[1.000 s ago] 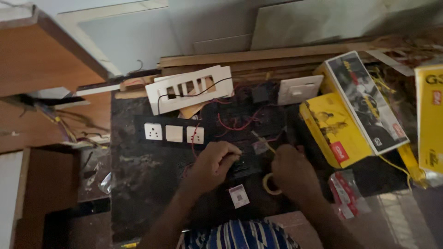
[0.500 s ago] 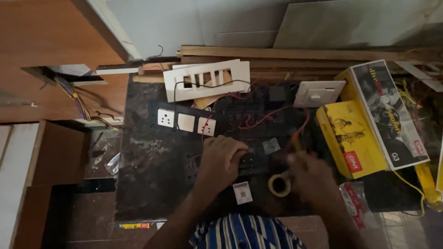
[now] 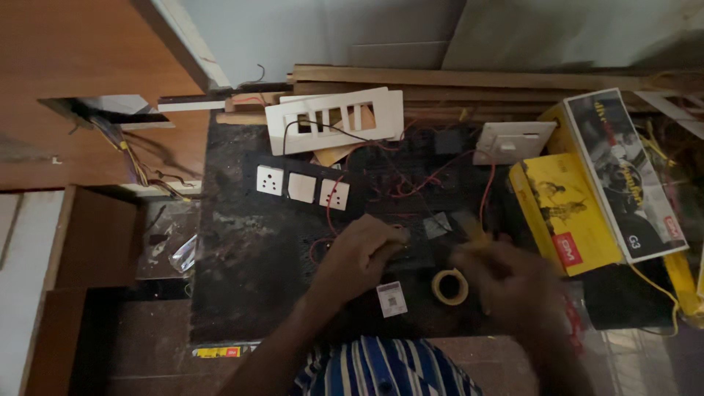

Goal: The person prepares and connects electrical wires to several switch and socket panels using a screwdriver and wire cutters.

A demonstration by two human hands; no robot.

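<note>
head view | step: wiring work on dark switch module, lying mid-slab beside tape roll | left hand fingers curled, pressing module down | right hand blurred, finger state unclear, yellow-handled tool at its fingertips | next: module held steady, tool tip placed precisely

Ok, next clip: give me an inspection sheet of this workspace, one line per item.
Surface: dark worktop, mottled, poorly lit.
Job's things: black switch assembly under the left hand; tape roll lying flat beside it.
Clutter: white slotted cover plate, white socket modules, white switch plate, yellow boxes, small white tag.
Hands: left hand rests on the assembly; right hand blurred, fingers' grip unclear.
Cables: red wires looped over the assembly.
Surroundings: wooden panels, wall.
</note>
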